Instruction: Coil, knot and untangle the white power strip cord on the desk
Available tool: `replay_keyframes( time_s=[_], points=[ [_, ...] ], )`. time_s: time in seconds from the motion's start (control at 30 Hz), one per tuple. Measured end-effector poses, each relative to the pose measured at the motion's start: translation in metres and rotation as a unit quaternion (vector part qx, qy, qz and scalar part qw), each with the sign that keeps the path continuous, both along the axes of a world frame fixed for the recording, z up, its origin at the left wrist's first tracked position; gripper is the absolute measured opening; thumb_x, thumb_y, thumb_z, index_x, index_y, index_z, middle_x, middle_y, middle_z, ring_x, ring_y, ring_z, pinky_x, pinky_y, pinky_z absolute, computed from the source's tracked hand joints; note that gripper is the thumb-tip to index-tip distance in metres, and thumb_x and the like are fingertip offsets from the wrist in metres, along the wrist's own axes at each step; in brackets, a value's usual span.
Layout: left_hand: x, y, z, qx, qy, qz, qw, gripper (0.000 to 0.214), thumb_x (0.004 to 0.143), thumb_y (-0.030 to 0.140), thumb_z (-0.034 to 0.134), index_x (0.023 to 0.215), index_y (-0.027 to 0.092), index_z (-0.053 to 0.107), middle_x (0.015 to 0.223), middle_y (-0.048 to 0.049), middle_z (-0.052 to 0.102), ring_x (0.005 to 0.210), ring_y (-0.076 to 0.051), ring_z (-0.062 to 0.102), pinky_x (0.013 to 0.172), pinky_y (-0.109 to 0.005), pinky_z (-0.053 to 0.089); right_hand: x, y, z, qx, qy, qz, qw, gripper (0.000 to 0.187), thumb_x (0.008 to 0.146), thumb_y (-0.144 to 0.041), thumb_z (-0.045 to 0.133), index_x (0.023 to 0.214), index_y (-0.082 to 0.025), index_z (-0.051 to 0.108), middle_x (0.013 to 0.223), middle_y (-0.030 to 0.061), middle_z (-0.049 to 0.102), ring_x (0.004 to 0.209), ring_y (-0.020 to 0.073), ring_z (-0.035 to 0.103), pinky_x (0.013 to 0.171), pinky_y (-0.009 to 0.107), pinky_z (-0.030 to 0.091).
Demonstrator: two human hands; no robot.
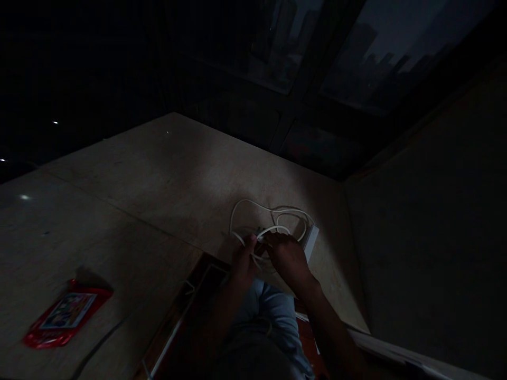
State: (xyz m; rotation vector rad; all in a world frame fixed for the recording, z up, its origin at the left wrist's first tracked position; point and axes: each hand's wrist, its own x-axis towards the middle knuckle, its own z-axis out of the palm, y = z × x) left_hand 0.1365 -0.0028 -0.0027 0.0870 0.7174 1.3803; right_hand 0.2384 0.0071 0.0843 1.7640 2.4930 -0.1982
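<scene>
Pale floor: white cable, red packet

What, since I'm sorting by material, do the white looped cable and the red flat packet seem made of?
White looped cable: probably flexible plastic sheath, matte; it lies in soft loops. Red flat packet: likely glossy plastic film; its edges catch light.

The cable lies looped on the floor, with the power strip at its right end. The left hand and right hand rest on its near loops. A packet lies far left, well apart, and a window stands behind.
</scene>
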Motion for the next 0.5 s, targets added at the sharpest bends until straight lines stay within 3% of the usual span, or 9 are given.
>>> replay_keyframes(
  time_s=[0.1,0.3,0.4,0.5],
  points=[
    [0.002,-0.001,-0.004,-0.005,-0.011,0.016,1.000,0.037,0.059,0.043,0.088,0.075,0.016,0.067,0.074,-0.0019,0.070,0.069,-0.015,0.066,0.067,-0.026,0.050,0.003,0.000,0.003,-0.015,-0.002,0.024,1.000,0.024,0.094,-0.017,0.050,0.112,-0.019,0.065,0.104,0.0102,0.071,0.095,0.0231,0.066,0.084,0.031,0.047],
    [-0.001,0.005,-0.012,0.011,-0.036,0.021,0.999,0.037,0.063,0.042,0.087,0.081,0.017,0.068,0.082,-0.0023,0.073,0.078,-0.017,0.069,0.071,-0.027,0.052,0.019,0.001,-0.006,0.042,0.090,0.084,0.992,0.032,0.096,-0.022,0.050,0.126,-0.020,0.061,0.102,0.0113,0.071,0.095,0.0251,0.064,0.085,0.036,0.049],
    [-0.005,0.009,-0.016,0.020,-0.019,0.027,0.999,0.036,0.066,0.044,0.085,0.083,0.016,0.069,0.086,-0.0057,0.075,0.083,-0.021,0.071,0.072,-0.029,0.054,0.030,0.001,-0.009,0.055,0.173,0.130,0.975,0.036,0.095,-0.019,0.049,0.130,-0.021,0.059,0.105,0.0114,0.070,0.097,0.0250,0.062,0.088,0.041,0.049],
    [-0.011,0.014,-0.016,-0.008,0.005,0.042,0.999,0.039,0.068,0.045,0.083,0.086,0.014,0.069,0.087,-0.0083,0.076,0.083,-0.022,0.072,0.072,-0.030,0.056,0.039,-0.003,-0.004,0.035,0.284,0.189,0.939,0.037,0.093,-0.019,0.054,0.129,-0.024,0.060,0.102,0.0089,0.069,0.096,0.0227,0.059,0.088,0.041,0.049]
  ],
)
